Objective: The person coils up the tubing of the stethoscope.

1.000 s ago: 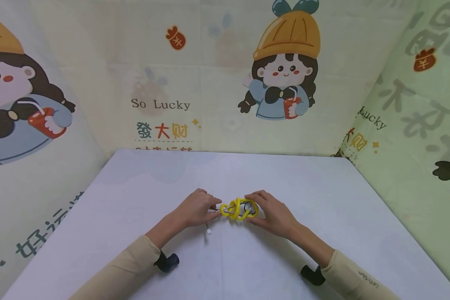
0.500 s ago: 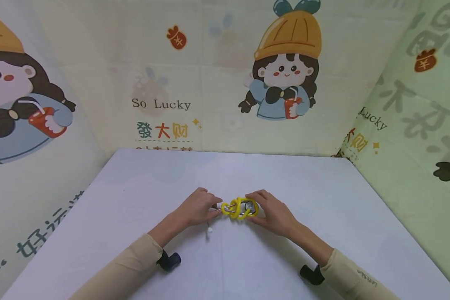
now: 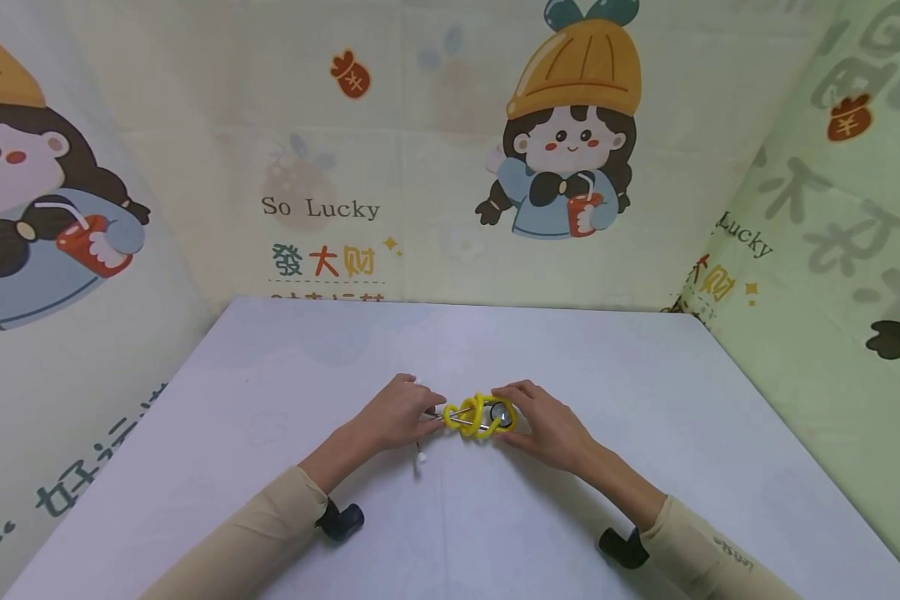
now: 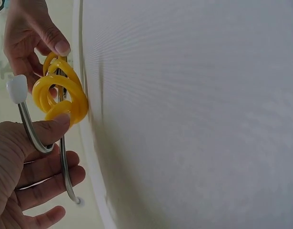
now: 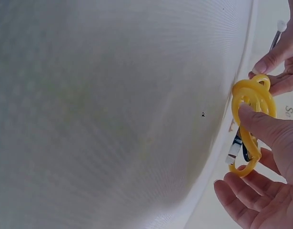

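Observation:
A stethoscope with yellow tubing, coiled and looped around its metal ear tubes, is held between both hands over the table. My left hand pinches the ear-tube end between thumb and fingers. One white ear tip sticks out below that hand; in the left wrist view the curved metal tubes come out either side of the thumb. On the other end, my right hand holds the yellow loop around the round chest piece. The right wrist view shows its thumb pressed on the tubing, fingers underneath.
A white table lies beneath the hands. Printed cloth walls rise behind it and on both sides. Black wrist cameras sit by the sleeve cuffs.
Both hands keep hold of the stethoscope, almost still. My left hand has shifted very slightly right and up with the ear tubes.

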The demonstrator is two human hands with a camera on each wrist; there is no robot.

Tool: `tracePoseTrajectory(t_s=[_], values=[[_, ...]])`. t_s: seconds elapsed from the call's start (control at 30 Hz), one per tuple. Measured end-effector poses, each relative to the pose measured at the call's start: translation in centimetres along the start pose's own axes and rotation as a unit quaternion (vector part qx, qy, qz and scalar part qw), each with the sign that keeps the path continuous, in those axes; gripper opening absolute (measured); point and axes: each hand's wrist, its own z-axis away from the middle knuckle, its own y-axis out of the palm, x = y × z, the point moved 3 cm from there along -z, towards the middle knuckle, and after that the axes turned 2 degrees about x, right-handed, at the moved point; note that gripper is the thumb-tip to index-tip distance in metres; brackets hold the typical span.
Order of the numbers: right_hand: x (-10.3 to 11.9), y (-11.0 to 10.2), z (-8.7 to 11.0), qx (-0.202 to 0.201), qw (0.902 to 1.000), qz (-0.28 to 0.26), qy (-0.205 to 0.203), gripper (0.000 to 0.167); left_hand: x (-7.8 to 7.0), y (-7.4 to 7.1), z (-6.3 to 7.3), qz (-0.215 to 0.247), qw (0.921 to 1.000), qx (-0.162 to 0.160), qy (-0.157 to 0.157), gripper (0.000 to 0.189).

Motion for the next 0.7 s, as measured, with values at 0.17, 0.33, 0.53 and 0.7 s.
tracePoseTrajectory(t_s=[0.17,0.33,0.53,0.7], values=[[-0.12,0.12,-0.05,0.008,1.0000,0.003,0.004,0.058,0.06,-0.12,-0.03,0.000,0.9999,-0.005,0.013,0.033],[-0.24,0.37,-0.17,0.027,0.9994,0.004,0.023,0.054,-0.05,-0.46,-0.08,0.005,0.9994,-0.010,0.032,0.027],[-0.33,0.70,-0.41,0.041,0.9986,0.004,0.033,0.054,-0.04,-0.78,0.05,0.009,0.9994,-0.009,0.032,0.023],[-0.31,0.61,-0.39,0.040,0.9987,0.002,0.032,0.056,-0.01,-0.97,0.24,0.022,0.9988,-0.026,0.035,0.026]])
